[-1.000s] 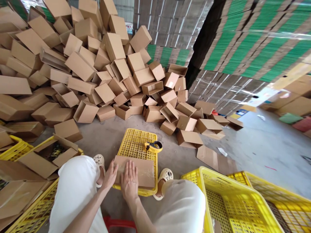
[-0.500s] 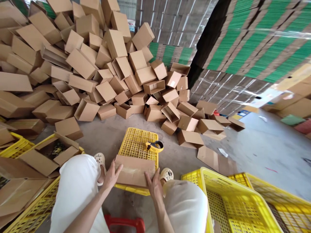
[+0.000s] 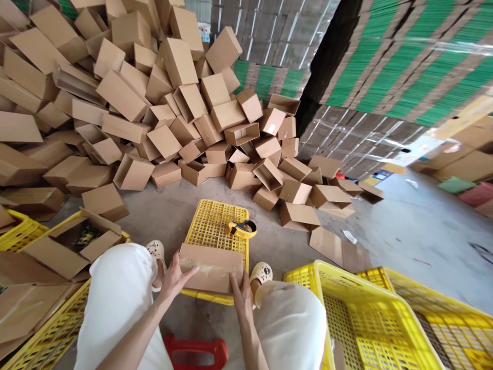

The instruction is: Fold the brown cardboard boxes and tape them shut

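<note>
One cardboard box (image 3: 211,267), at the near end of a yellow crate (image 3: 210,221); long axis running left to right. Left hand (image 3: 175,276) clasps its left end; right hand (image 3: 242,294) its right; neither is nearer.

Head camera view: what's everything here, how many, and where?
Crates: several, yellow, left, middle, right
Closed box: one, brown, on the middle crate
Tape dispenser: one, yellow and black, on that crate
Loose boxes: many, brown, piled ahead
Open-flapped boxes: at least two, brown, left
Cardboard stacks: several, brown and green, upper right
Flattened cardboard: one, brown, right
Plastic frame: one, red, bottom centre
Shoes: two, cream, flanking middle crate
Legs: two, white trousers, bottom
Hands: two, bare, holding closed box
</note>
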### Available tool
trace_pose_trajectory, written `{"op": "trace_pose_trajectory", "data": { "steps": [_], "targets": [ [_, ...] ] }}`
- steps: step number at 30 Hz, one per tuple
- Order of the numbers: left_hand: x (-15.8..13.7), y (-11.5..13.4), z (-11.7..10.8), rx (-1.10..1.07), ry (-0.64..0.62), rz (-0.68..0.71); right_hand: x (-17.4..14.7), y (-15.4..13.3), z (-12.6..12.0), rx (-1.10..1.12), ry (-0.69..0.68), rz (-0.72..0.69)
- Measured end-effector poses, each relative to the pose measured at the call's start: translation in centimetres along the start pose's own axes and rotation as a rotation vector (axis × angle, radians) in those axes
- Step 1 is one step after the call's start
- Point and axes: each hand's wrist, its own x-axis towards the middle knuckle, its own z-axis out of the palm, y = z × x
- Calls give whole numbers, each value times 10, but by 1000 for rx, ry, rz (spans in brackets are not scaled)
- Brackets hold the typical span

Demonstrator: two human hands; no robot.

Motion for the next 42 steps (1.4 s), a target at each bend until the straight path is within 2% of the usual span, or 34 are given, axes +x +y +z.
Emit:
{"op": "trace_pose_trajectory", "data": {
  "steps": [4,9,15,21,27,32,37,42],
  "targets": [
    [-1,-2,2,0,35,-7,10,7,-9,100,-91,89],
    [-2,-2,2,-20,41,-16,12,5,-17,114,-132,56],
    [0,-5,2,-9,43,1,7,2,-16,144,-138,84],
    [-1,-5,3,25,52,0,7,-12,-29,304,-264,58],
    [-2,-2,1,30,39,-17,2,-22,-30,373,-220,93],
    [-4,0,0,15,49,-9,0,-25,-28,460,-276,99],
    [-2,-1,0,-25,35,18,-3,-29,-28,481,-241,135],
    [-2,-2,1,-17,40,-10,-3,-30,-28,502,-274,152]
  ]
}}
